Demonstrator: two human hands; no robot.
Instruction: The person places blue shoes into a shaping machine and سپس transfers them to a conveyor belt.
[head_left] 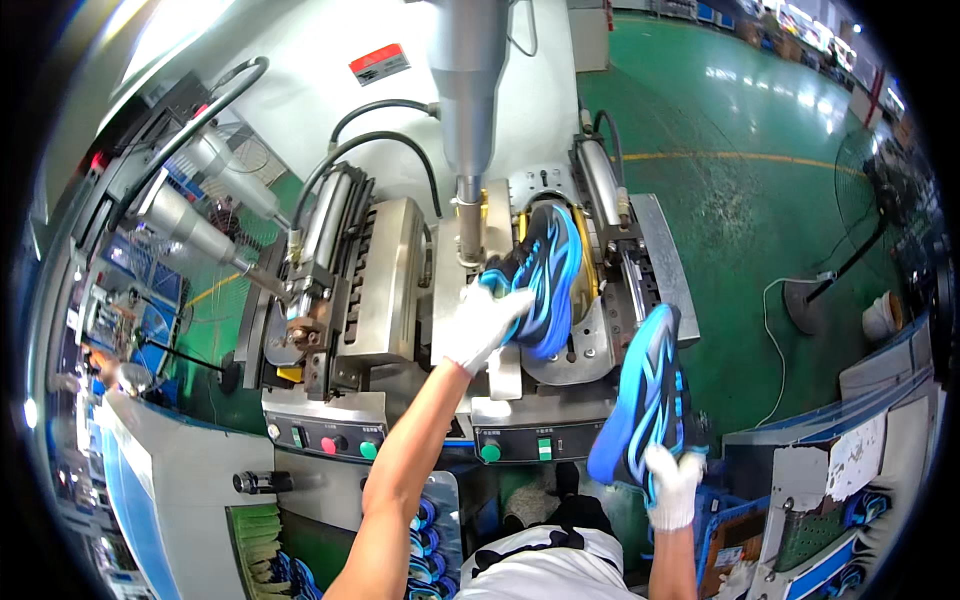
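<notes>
My left hand, in a white glove, grips a black and blue sports shoe by its near left side. That shoe is over the right-hand station of a metal press, tilted on its side; I cannot tell whether it rests on the station. In my right hand, also gloved in white, a matching sports shoe is held by its near end. It hangs in the air right of the press, with its blue sole edge turned to the left. My fingers are closed on both shoes.
A thick grey cylinder comes down over the press's middle. A steel block fills the left station. Button panels line the front edge. Below stands a clear bin with several blue shoes. A fan stands at right.
</notes>
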